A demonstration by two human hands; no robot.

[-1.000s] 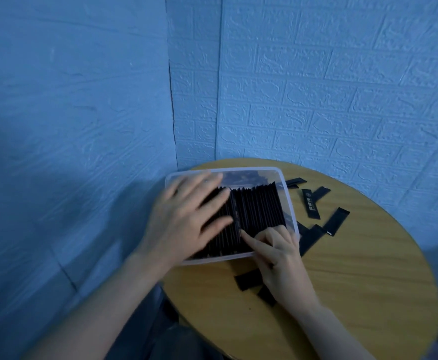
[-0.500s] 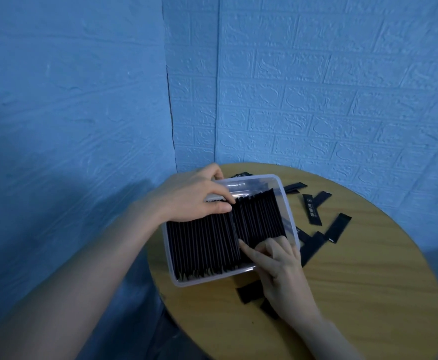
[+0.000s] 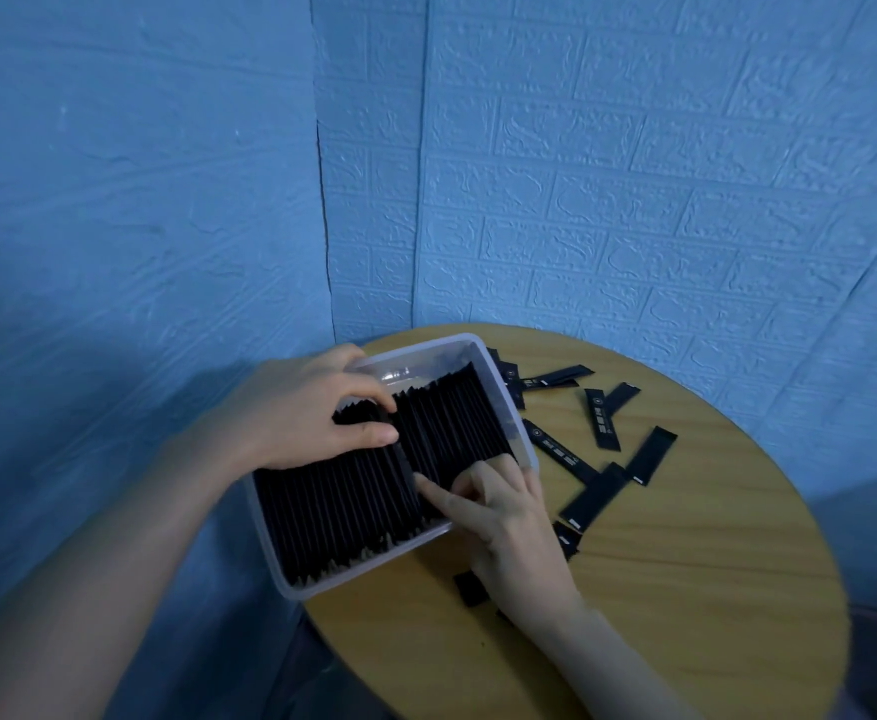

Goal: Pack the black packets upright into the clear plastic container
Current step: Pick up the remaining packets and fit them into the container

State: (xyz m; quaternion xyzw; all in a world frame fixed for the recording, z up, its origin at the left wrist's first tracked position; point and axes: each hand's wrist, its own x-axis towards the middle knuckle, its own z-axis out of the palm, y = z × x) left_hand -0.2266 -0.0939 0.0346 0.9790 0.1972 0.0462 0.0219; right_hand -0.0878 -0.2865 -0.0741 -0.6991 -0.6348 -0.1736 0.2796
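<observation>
The left hand pinches upright packets in the clear box; the right hand, index finger straight, presses the row.

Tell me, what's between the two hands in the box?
Upright black packets in the container, head view. The left hand pinches some near the far wall; the right hand has a finger on others at the near edge.
</observation>
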